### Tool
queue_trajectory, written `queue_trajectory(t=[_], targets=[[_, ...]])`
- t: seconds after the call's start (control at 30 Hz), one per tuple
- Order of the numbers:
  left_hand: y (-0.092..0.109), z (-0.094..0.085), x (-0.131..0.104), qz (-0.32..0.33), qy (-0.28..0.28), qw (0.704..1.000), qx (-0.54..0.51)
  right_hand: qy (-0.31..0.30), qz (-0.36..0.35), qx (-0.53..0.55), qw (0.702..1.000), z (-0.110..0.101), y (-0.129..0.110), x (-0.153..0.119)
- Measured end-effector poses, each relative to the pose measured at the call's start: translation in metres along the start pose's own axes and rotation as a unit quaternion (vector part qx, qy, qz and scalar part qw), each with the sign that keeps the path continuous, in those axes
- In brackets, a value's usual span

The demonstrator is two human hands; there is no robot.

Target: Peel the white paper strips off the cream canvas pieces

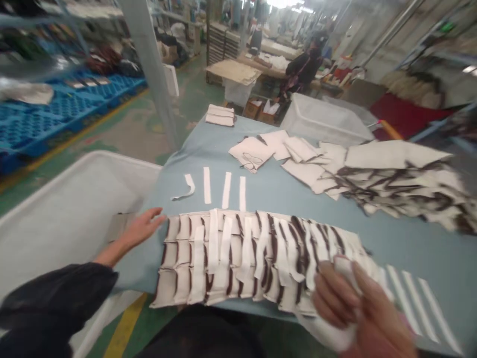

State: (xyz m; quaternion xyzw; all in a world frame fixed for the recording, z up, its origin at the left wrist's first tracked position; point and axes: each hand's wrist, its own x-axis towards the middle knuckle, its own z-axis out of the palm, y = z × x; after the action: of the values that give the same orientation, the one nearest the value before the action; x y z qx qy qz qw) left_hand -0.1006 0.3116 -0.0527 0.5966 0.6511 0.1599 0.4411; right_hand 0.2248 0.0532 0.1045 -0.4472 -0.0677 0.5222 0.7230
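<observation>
A long row of overlapping cream fabric pieces with dark brown edges [173, 283] lies along the near side of the table, with white strips laid across it. My left hand [143, 226] has its fingers apart beside the row's left end, holding nothing. At the row's right part, my right hand [343, 293] is closed on a white strip [328, 333] that hangs below it, blurred. Beyond the row lie several separate white strips [226, 190]. More strips [412, 303] lie right of my right hand.
The blue-grey table [283, 191] also holds a cream stack [219, 115] and a heap of cream pieces [395, 154]. White bins stand left [100, 164] and behind [324, 117]. A metal post [151, 69] rises beyond the table's left side. A person [305, 67] is in the background.
</observation>
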Motion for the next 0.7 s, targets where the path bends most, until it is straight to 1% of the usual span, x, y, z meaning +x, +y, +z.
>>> queue_trajectory(t=[0.07, 0.17, 0.2, 0.27, 0.33, 0.37, 0.4, 0.47, 0.5, 0.53, 0.6, 0.7], targets=[[0.004, -0.005, -0.028, 0.036, -0.023, 0.998, -0.045, -0.018, 0.029, -0.007, 0.999, 0.027, 0.008, -0.004], [0.012, -0.006, -0.082, 0.088, -0.078, 0.987, -0.112, -0.051, 0.018, 0.01, 0.998, 0.062, 0.023, -0.01], [0.015, -0.003, -0.101, 0.096, -0.093, 0.983, -0.13, -0.065, 0.017, 0.019, 0.998, 0.071, 0.028, -0.013], [0.02, 0.011, -0.135, 0.105, -0.133, 0.971, -0.169, -0.101, 0.034, 0.036, 0.994, 0.086, 0.037, -0.017], [0.023, 0.03, -0.16, 0.104, -0.201, 0.929, -0.292, -0.137, 0.067, 0.056, 0.987, 0.096, 0.046, -0.02], [0.024, 0.04, -0.169, 0.106, -0.23, 0.901, -0.353, -0.15, 0.085, 0.065, 0.983, 0.1, 0.05, -0.02], [0.026, 0.049, -0.176, 0.116, -0.253, 0.884, -0.375, -0.161, 0.101, 0.072, 0.979, 0.103, 0.055, -0.02], [0.03, 0.06, -0.187, 0.135, -0.292, 0.86, -0.397, -0.174, 0.122, 0.081, 0.974, 0.107, 0.065, -0.019], [0.033, 0.062, -0.191, 0.143, -0.307, 0.85, -0.404, -0.178, 0.128, 0.081, 0.972, 0.108, 0.07, -0.017], [0.035, 0.062, -0.196, 0.146, -0.321, 0.842, -0.408, -0.18, 0.129, 0.082, 0.972, 0.107, 0.076, -0.014], [0.037, 0.055, -0.205, 0.138, -0.342, 0.829, -0.42, -0.172, 0.124, 0.086, 0.973, 0.104, 0.086, -0.007], [0.032, 0.039, -0.218, 0.113, -0.353, 0.819, -0.437, -0.121, 0.123, 0.099, 0.98, 0.095, 0.1, 0.004]])
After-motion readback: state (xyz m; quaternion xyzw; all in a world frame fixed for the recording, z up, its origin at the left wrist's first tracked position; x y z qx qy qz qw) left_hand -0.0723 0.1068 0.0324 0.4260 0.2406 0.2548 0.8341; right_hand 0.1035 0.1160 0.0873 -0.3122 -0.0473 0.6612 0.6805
